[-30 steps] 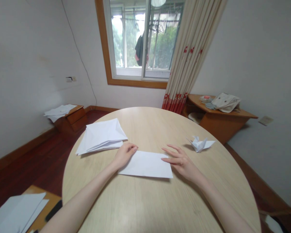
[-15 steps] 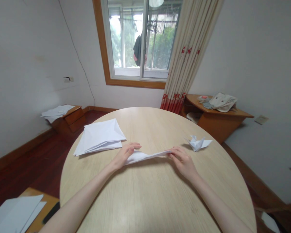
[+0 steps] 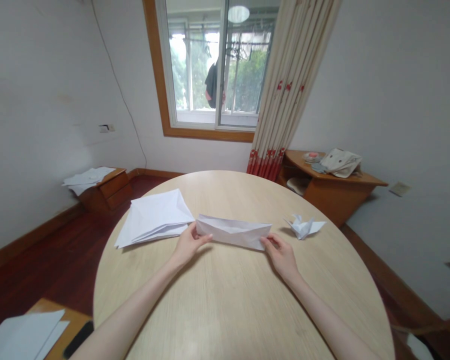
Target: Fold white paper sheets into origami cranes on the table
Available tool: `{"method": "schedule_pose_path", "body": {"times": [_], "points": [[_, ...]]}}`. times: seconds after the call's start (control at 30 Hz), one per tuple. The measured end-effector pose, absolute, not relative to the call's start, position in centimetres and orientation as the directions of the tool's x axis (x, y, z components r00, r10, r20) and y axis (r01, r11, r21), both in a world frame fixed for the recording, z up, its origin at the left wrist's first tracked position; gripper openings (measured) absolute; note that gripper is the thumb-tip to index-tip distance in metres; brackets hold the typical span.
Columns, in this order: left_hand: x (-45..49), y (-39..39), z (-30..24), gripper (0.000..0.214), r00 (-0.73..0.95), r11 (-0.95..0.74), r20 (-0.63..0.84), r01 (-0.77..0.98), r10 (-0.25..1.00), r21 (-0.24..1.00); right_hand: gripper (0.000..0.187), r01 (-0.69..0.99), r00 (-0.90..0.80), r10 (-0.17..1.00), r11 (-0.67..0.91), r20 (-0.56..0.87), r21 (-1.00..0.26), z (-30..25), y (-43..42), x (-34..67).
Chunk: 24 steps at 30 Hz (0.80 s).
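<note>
At mid-bench (image 3: 225, 305), a folded paper strip (image 3: 233, 232) is observed held clear of the surface by both hands, closed narrowly on its ends: the left hand (image 3: 190, 244) at the left end, the right hand (image 3: 280, 256) at the right end. A paper stack (image 3: 153, 218) is recorded just beside the strip's left end; a paper crane (image 3: 303, 227) lies near the right hand.
</note>
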<state>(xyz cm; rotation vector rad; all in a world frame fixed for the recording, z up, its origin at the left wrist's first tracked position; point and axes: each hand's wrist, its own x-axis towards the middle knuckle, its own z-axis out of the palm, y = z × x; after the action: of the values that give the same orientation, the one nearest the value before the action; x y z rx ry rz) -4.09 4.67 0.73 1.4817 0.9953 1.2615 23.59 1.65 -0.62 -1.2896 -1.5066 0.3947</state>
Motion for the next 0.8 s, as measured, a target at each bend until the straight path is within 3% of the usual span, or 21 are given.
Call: {"method": "schedule_pose_path", "body": {"times": [0.13,0.53,0.7,0.8], "points": [[-3.7,4.5,0.0,0.029,0.052,-0.293,0.289,0.247,0.956,0.924,0.038,0.520,0.151,0.843,0.376,0.516,-0.767,-0.7,1.6,23.5],[-3.6,3.4,-0.1,0.027,0.036,-0.375,0.391,0.376,0.920,0.847,0.033,0.586,0.181,0.793,0.389,0.582,-0.711,-1.5,1.5,23.7],[-3.4,3.1,-0.3,0.047,-0.033,-0.538,0.584,0.349,0.811,0.767,0.034,0.604,0.159,0.794,0.393,0.588,-0.693,-1.8,1.5,23.7],[-3.4,2.7,0.2,0.059,-0.030,-0.663,0.743,0.430,0.668,0.613,0.034,0.617,0.140,0.794,0.398,0.591,-0.680,-1.8,1.4,23.6]]}}
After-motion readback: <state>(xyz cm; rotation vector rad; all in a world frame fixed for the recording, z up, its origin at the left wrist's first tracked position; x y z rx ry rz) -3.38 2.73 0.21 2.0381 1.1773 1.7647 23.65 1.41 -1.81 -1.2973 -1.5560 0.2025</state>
